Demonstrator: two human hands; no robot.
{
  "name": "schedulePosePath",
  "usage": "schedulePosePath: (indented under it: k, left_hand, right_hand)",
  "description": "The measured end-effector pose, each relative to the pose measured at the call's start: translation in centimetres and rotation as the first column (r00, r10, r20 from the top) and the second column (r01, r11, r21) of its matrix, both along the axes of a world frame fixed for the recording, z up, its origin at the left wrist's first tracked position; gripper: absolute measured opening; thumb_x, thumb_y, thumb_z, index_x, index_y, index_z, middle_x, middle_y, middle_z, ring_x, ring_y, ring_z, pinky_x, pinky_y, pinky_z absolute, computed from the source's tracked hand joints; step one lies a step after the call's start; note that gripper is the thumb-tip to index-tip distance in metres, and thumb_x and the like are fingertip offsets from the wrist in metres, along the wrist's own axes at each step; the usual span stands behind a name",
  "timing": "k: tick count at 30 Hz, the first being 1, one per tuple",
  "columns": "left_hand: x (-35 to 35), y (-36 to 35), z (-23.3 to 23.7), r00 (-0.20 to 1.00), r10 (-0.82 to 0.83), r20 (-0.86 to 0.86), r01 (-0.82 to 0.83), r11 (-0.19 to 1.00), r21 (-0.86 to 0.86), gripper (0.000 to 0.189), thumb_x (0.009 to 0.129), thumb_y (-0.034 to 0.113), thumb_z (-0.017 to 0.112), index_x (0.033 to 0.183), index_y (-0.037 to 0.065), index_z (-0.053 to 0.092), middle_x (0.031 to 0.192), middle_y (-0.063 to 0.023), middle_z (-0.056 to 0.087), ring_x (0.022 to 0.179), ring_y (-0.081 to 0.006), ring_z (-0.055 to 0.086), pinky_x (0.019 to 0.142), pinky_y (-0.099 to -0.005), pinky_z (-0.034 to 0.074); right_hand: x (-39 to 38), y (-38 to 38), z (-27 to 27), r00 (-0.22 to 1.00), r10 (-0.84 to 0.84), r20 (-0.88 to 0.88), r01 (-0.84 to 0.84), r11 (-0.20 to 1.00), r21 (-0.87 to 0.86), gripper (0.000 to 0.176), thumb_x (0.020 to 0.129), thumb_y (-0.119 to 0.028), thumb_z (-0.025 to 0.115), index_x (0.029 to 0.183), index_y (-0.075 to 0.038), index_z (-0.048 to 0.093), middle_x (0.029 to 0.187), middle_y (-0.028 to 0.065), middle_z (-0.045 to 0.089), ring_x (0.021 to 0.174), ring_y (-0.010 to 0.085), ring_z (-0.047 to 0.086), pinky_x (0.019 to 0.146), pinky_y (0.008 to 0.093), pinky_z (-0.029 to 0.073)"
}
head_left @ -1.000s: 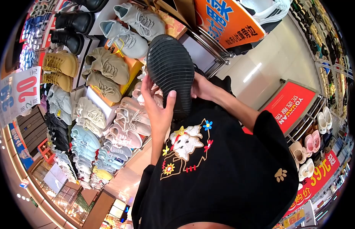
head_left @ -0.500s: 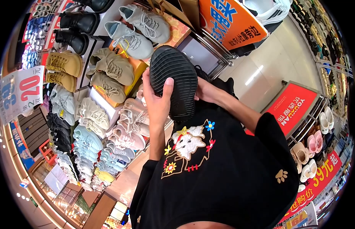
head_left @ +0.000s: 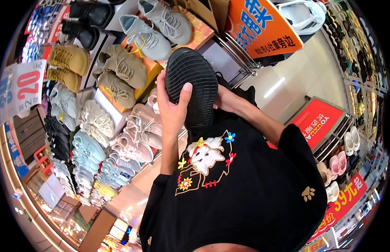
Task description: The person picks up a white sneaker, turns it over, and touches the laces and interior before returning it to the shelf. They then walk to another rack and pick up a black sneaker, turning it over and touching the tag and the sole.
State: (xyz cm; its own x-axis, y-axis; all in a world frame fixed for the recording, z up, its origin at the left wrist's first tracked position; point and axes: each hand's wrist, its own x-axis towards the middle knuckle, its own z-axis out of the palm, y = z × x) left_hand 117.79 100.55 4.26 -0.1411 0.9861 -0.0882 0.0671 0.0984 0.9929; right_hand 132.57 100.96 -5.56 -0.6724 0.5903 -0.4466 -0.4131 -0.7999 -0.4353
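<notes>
A black shoe [head_left: 191, 86] is held up in front of my chest, its ridged sole turned toward me. My left hand [head_left: 172, 101] grips it from the left, with the thumb pressed across the sole and the fingers wrapped around the far side. My right hand [head_left: 224, 98] holds the shoe's right edge; most of its fingers are hidden behind the shoe. The upper faces away and is largely out of sight.
Rows of shoes stand on my left, including light grey sneakers [head_left: 151, 40], tan boots [head_left: 69, 59] and pink sneakers [head_left: 132, 145]. An orange sign [head_left: 262, 29] stands ahead on a metal rack. Right are a red sign [head_left: 316, 122] and a rack of pale clogs [head_left: 338, 163].
My view has shifted slightly, so the shoe display and signs sit a little differently in the picture. Both hands keep the same hold on the black shoe, sole toward me.
</notes>
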Motion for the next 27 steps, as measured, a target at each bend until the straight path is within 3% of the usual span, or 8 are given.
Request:
schedulePosePath:
  k: [11, 14, 19, 27]
  left_hand:
    - [0.0, 0.8, 1.5, 0.997, -0.072, 0.010, 0.072, 0.996, -0.053, 0.047, 0.086, 0.015, 0.061, 0.125, -0.005, 0.043, 0.111, -0.0101, 0.058, 0.102, -0.0150, 0.055, 0.092, -0.0276, 0.040]
    - [0.3, 1.0, 1.5, 0.998, -0.056, -0.005, 0.056, 0.997, -0.057, 0.048, 0.085, 0.014, 0.061, 0.125, -0.005, 0.043, 0.110, -0.0095, 0.058, 0.101, -0.0146, 0.056, 0.092, -0.0274, 0.041]
    - [1.0, 1.1, 1.1, 0.993, -0.010, 0.118, 0.014, 0.999, -0.036, 0.046, 0.084, 0.010, 0.060, 0.124, -0.005, 0.044, 0.107, -0.0086, 0.059, 0.099, -0.0137, 0.056, 0.091, -0.0272, 0.041]
    - [1.4, 0.9, 1.4, 0.996, -0.001, 0.085, 0.002, 1.000, -0.013, 0.046, 0.084, 0.009, 0.058, 0.125, -0.004, 0.044, 0.109, -0.0097, 0.058, 0.101, -0.0145, 0.055, 0.093, -0.0274, 0.039]
  right_hand:
    - [0.2, -0.1, 0.1, 1.000, -0.001, -0.029, 0.003, 0.998, 0.070, 0.032, 0.096, -0.036, 0.040, 0.100, -0.008, 0.056, 0.066, -0.0026, 0.052, 0.046, 0.0057, 0.044, 0.041, 0.0194, 0.035]
    - [0.4, 0.1, 0.4, 0.999, -0.018, -0.027, 0.020, 0.996, 0.090, 0.031, 0.096, -0.035, 0.041, 0.101, -0.008, 0.055, 0.066, -0.0028, 0.051, 0.046, 0.0054, 0.044, 0.041, 0.0193, 0.035]
    - [0.6, 0.2, 0.8, 0.999, -0.028, -0.020, 0.030, 0.996, 0.080, 0.031, 0.096, -0.036, 0.040, 0.103, -0.009, 0.054, 0.065, -0.0035, 0.049, 0.047, 0.0044, 0.043, 0.042, 0.0183, 0.033]
    - [0.6, 0.0, 0.2, 1.000, -0.018, -0.006, 0.018, 0.997, 0.079, 0.031, 0.096, -0.037, 0.040, 0.099, -0.010, 0.055, 0.065, -0.0043, 0.049, 0.047, 0.0038, 0.042, 0.041, 0.0180, 0.031]
